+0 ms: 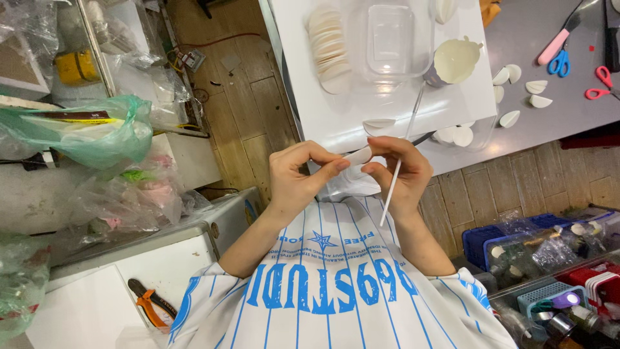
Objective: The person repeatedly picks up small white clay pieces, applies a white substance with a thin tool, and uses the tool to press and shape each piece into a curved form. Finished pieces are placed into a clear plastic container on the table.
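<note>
- We see a clear plastic tub [399,39] on the white board [336,116], w/ a row of round white discs [329,48] just left of it.
- Folded white half-discs [524,87] lie on the grey table [549,110].
- Blue-handled scissors [559,63] & red-handled scissors [600,84] sit near a pink-handled knife [557,42].
- Orange-handled pliers [152,304] bottom left.
- Green plastic bag [97,132] at left.
- Blue crate [481,242] at right.

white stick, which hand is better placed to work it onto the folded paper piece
Right, probably: the right hand already pinches the white stick with its tip beside the folded paper piece. The left hand is busy pinching that piece.
</note>
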